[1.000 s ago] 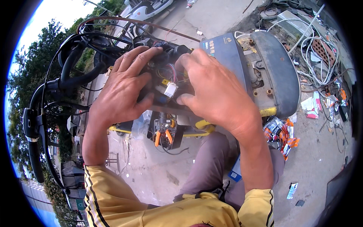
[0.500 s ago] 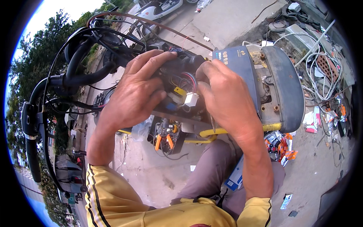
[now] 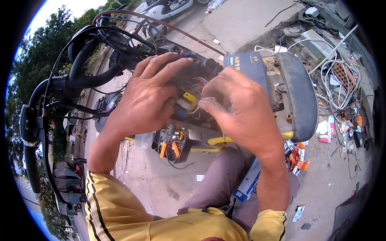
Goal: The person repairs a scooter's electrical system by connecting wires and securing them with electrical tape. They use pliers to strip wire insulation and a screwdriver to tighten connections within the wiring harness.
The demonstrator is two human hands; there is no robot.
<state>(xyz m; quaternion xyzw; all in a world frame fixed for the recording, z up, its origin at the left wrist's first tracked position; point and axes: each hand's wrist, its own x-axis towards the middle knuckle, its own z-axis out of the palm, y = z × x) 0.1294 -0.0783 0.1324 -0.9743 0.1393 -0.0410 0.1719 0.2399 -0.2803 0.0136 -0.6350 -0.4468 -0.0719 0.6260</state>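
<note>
Yellow connector between the left hand and right hand; orange handles below the left; yellow sleeve, black-and-white striped.

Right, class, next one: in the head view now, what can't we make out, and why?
- Head view: what lies beneath the left grip; its back covers it.
- Head view: whether the right grip pinches anything; it blocks the spot itself.
- Head view: where the thin wires end; too small and crowded.
- Head view: the blue-and-white box in full; the right forearm overlaps it.
</note>
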